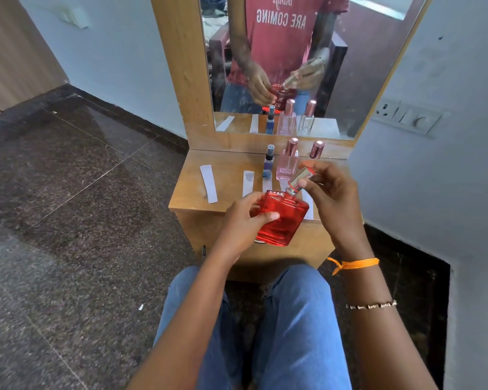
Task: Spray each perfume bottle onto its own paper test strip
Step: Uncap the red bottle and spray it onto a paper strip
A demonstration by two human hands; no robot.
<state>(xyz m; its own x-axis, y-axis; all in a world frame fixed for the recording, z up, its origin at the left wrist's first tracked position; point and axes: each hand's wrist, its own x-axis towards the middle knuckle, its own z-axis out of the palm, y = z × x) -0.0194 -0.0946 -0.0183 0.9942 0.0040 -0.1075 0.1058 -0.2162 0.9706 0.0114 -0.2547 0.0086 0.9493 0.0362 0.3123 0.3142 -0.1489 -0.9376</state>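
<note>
My left hand (247, 218) grips a flat red perfume bottle (283, 220), tilted, above the front edge of the small wooden dresser top (192, 190). My right hand (331, 192) pinches its gold cap (302, 175) right at the bottle's silver neck. Behind stand a small blue spray bottle (268, 163), a pink bottle (288, 161) and a clear bottle with a rose cap (317, 149), partly hidden by my fingers. White paper strips lie on the top: one at the left (209, 183), one with a damp grey spot (248, 182), another beside my right hand (307, 205).
A mirror (293, 66) rises behind the dresser top and reflects the bottles and a person in a red shirt. Grey walls close in on both sides, with a switch panel (406, 118) at the right. Dark stone floor (76, 192) lies to the left. My knees are below.
</note>
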